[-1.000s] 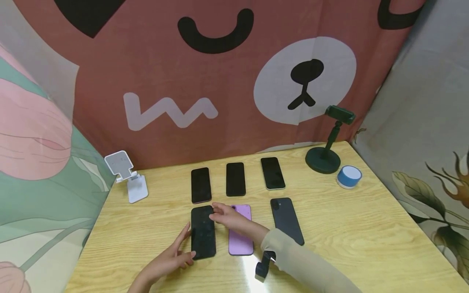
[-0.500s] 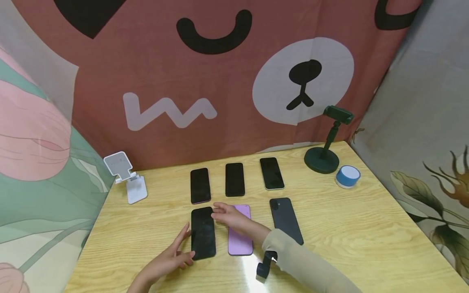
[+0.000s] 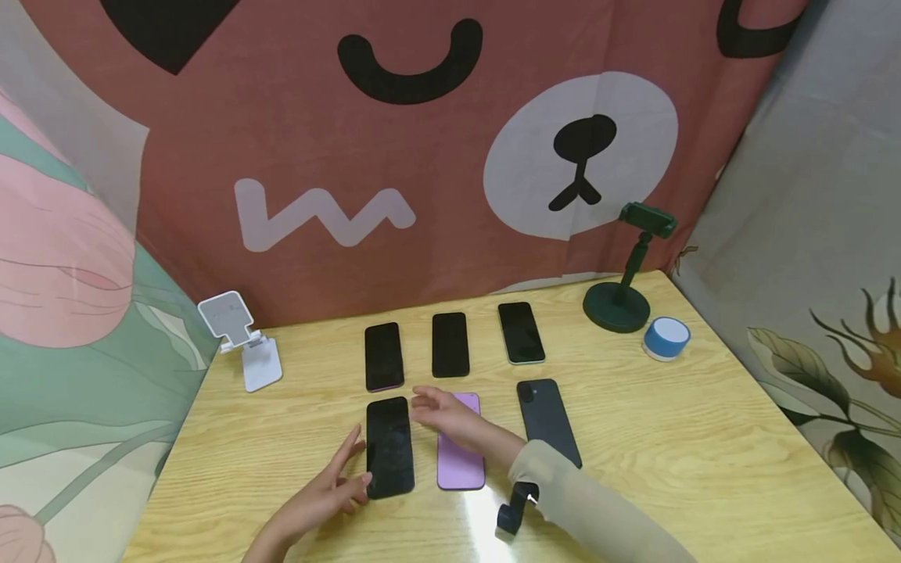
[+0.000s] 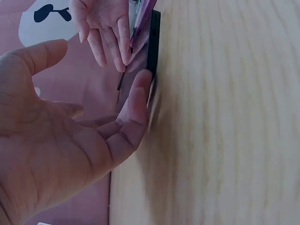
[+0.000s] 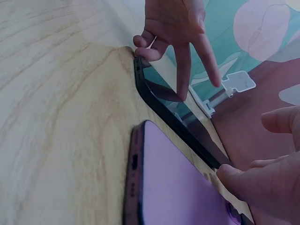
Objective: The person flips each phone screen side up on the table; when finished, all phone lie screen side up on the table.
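Note:
A black phone lies screen up in the front row on the table. My left hand is at its left side, a digit touching the lower left edge, the other fingers spread loosely. Over the upper part of a purple phone, lying back up, my right hand reaches in from the right. Its fingertips are close to the black phone's upper right edge, with a small gap in the head view. The right wrist view shows the black phone flat on the wood, a thumb of the right hand near its far end.
Behind lie three dark phones, the left, middle and right. A dark-backed phone sits right of the purple one. A white stand, green stand and blue-and-white round object stand farther out.
My right hand has drawn slightly right, away from the black phone's edge. The left hand has barely shifted left, and the phones keep their places.

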The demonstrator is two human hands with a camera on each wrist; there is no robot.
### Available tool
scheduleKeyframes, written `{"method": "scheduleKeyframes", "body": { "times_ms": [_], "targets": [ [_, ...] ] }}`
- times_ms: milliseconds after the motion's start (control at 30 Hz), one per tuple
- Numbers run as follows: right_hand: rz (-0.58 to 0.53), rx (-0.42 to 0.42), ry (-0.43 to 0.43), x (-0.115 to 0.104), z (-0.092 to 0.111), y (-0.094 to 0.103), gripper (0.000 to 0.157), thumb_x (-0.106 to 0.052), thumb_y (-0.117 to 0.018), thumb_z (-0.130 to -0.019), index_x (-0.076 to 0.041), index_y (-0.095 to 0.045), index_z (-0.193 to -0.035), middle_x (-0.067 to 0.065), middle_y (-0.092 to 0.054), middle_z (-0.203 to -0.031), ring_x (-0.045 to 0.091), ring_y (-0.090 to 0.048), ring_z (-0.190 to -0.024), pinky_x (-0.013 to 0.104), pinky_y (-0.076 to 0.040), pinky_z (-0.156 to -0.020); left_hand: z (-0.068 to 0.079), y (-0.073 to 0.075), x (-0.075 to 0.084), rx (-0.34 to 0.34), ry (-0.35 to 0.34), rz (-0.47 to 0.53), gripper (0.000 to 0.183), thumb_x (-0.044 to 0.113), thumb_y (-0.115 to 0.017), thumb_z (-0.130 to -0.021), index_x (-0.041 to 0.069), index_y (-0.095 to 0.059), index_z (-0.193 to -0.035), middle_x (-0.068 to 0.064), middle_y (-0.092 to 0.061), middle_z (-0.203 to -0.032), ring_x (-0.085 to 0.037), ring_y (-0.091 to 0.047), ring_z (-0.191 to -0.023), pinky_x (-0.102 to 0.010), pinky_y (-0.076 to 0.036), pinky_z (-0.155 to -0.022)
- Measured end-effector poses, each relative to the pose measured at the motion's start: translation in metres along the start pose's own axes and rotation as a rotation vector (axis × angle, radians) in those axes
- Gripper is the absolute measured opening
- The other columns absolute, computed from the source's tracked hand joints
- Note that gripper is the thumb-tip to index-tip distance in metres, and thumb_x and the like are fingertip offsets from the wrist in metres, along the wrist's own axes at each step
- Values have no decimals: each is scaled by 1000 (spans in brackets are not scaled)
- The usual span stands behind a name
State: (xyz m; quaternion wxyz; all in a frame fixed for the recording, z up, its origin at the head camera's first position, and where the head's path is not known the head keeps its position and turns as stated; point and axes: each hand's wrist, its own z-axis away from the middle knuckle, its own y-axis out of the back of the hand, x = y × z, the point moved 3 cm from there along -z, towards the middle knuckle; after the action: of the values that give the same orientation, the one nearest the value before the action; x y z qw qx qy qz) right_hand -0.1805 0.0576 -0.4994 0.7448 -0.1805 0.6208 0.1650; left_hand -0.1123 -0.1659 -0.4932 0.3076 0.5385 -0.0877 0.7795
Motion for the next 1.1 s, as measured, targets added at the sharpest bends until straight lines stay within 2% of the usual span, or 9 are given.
{"method": "scheduleKeyframes", "body": {
  "times_ms": [200,367,500,733,967,1100],
  "targets": [
    [22,7,29,-8,4,12,57,-7,-53,-94,11,-27,-142,32,-36,-140,42,-38,-129,44,-37,-103,1,-4,9,138,-14,-77,78,29,-55,-96,21,-3,-154,-30,-14,-151,-24,-57,-86,-34,-48,-68],
    [41,22,28,-11,7,25,58,-8,-52,-95,9,-26,-144,30,-36,-142,41,-37,-130,43,-36,-104,-1,-11,16,277,-92,-102,75,21,-59,-94,12,-14,-153,-31,-27,-146,-20,-56,-84,-30,-50,-64],
    [70,44,30,-12,10,37,59,-9,-54,-95,8,-27,-144,28,-36,-142,40,-37,-130,44,-35,-104,-6,-19,23,350,-153,-136,71,18,-61,-92,7,-22,-150,-27,-38,-141,-17,-57,-88,-29,-49,-70],
    [87,74,41,-15,22,58,64,-12,-57,-94,5,-25,-146,27,-33,-145,42,-32,-133,47,-34,-105,-19,-42,31,356,-217,-205,67,19,-61,-93,6,-28,-149,-21,-45,-137,-23,-53,-105,-29,-48,-80],
    [147,130,26,-9,32,74,63,-10,-58,-93,3,-27,-146,25,-36,-144,41,-34,-132,49,-35,-104,-34,-64,37,303,-346,-274,66,20,-60,-93,0,-27,-147,-26,-44,-135,-38,-49,-115,-45,-47,-89],
    [189,147,31,-3,36,79,61,-9,-57,-93,5,-28,-145,26,-37,-143,41,-36,-131,50,-33,-105,-41,-75,38,272,-378,-309,68,25,-61,-93,-3,-28,-146,-29,-41,-136,-42,-46,-120,-51,-42,-94]
  ]
}}
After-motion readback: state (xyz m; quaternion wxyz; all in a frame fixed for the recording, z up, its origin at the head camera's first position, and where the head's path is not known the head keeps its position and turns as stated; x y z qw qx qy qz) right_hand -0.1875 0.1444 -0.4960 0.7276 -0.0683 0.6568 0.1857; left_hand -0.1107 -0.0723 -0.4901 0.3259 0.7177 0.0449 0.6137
